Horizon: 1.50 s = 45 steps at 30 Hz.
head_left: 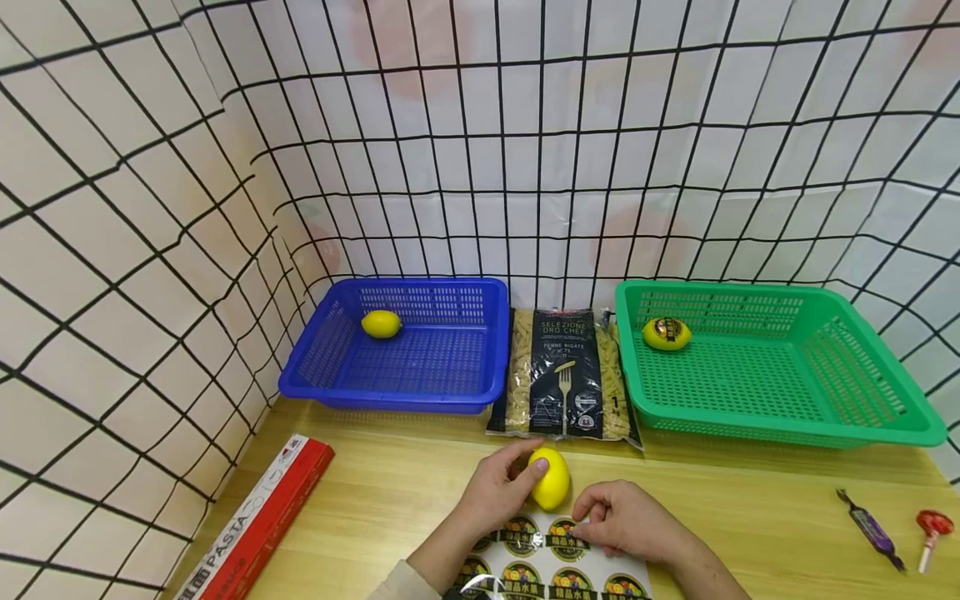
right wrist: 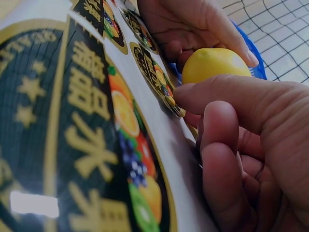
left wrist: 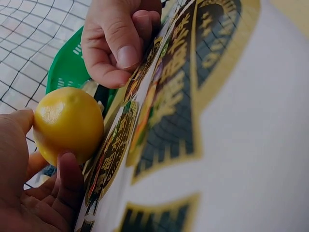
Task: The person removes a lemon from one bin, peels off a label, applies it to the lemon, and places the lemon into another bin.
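Note:
My left hand [head_left: 491, 487] holds a plain yellow lemon [head_left: 551, 482] between thumb and fingers, just above the top edge of a white sticker sheet [head_left: 600, 562]. Round black and gold stickers with fruit pictures cover the sheet. At the right edge of one top-row sticker [head_left: 564, 542], my right hand [head_left: 633, 521] has its thumb and forefinger together. The right wrist view shows that sticker's edge [right wrist: 179, 112] slightly raised at the thumb tip, with the other fingers curled. The left wrist view shows the lemon [left wrist: 70, 125] close beside the sheet.
Behind stand a blue basket [head_left: 397, 398] with one plain lemon [head_left: 381, 324] and a green basket [head_left: 787, 433] with a stickered lemon [head_left: 667, 334]. Between them lies a pasta bag [head_left: 564, 375]. A pasta box [head_left: 262, 517] is left; a wrapped candy [head_left: 870, 530] and lollipop [head_left: 934, 523] are right.

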Each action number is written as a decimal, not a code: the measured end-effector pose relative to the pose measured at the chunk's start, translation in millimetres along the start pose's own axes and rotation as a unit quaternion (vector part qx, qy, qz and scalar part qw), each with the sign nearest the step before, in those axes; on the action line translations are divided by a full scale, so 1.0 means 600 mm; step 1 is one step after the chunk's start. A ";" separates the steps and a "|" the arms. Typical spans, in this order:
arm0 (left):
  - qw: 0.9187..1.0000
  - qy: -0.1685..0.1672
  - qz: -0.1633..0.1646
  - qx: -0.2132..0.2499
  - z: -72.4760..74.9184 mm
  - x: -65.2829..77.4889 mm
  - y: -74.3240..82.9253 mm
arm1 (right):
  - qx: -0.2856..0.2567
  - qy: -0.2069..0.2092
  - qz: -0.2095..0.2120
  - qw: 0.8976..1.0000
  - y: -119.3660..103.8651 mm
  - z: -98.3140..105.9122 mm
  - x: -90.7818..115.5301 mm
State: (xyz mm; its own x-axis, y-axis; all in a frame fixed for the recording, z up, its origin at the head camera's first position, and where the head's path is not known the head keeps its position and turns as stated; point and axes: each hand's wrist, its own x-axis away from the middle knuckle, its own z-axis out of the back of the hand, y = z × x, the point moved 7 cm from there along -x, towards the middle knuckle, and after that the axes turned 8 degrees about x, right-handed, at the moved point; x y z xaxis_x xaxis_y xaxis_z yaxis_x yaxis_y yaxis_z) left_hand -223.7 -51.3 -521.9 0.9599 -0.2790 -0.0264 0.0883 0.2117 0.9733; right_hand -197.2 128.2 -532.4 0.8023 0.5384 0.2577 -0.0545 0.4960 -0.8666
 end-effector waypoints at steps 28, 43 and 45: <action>1.000 0.001 0.011 0.022 0.000 0.002 -0.001 | 0.053 0.009 -0.010 0.999 -0.002 -0.002 -0.002; 1.000 0.000 0.016 0.024 -0.001 0.000 -0.001 | 0.066 0.019 0.004 0.998 -0.003 0.002 -0.001; 1.000 -0.001 0.017 0.026 -0.001 0.001 -0.002 | 0.064 0.015 0.003 0.998 -0.002 0.002 -0.001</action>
State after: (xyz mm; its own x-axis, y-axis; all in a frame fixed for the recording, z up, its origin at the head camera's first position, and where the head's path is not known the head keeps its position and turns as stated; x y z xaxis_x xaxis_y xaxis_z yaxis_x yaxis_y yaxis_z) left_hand -223.1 -51.1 -523.4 0.9617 -0.2739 0.0065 0.0423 0.1718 0.9842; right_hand -198.4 128.1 -531.2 0.8188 0.5225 0.2377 -0.1337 0.5762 -0.8063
